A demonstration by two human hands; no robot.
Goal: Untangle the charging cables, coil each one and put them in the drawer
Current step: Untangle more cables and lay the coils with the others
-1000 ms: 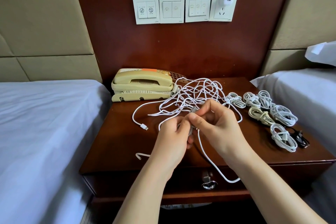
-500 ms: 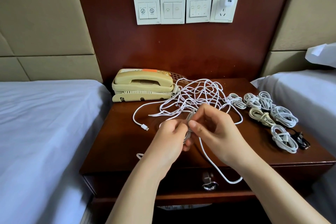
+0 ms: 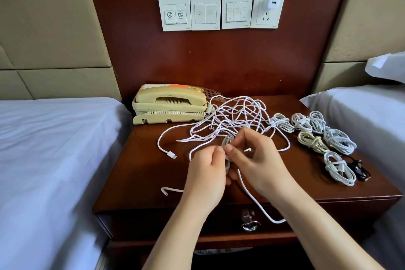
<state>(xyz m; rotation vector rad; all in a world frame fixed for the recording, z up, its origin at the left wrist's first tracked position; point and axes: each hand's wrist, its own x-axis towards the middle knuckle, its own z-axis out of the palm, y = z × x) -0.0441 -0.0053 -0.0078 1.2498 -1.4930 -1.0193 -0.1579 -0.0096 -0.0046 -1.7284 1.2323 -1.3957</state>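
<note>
Over the nightstand, coiling under way.
Left hand grips the small coil; right hand pinches its next loop. Its tail dangles past the drawer, the tangle just behind: a tug may snag there and spill the loops.

Left hand and right hand pinched a small cable coil between them; tangled white cables lay just beyond.

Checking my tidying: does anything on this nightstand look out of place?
Yes: a white cable droops over the nightstand's front edge, across the drawer front. A tangled pile sprawls beside the telephone.
</note>
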